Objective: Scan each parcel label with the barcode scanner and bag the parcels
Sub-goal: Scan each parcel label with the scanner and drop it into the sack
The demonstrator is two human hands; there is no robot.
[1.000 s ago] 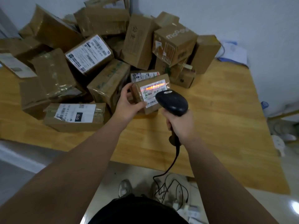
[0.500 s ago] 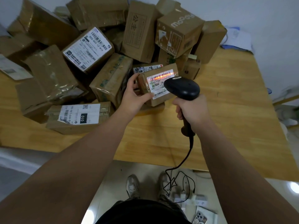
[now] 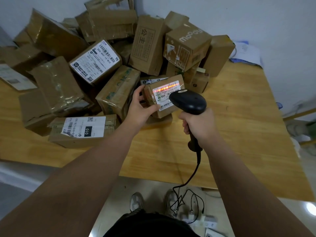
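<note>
Parcel position: your left hand (image 3: 140, 108) grips the small brown cardboard parcel (image 3: 149, 95) by its left end, tilted, over the middle of the light wooden table (image 3: 239, 127). Your right hand (image 3: 199, 124) is wrapped round the handle of the black corded barcode scanner (image 3: 188, 102), also over the table, and a red scan line crosses the parcel's white label (image 3: 161, 100). Heaped brown cardboard boxes (image 3: 109, 65) cover the table's far left.
</note>
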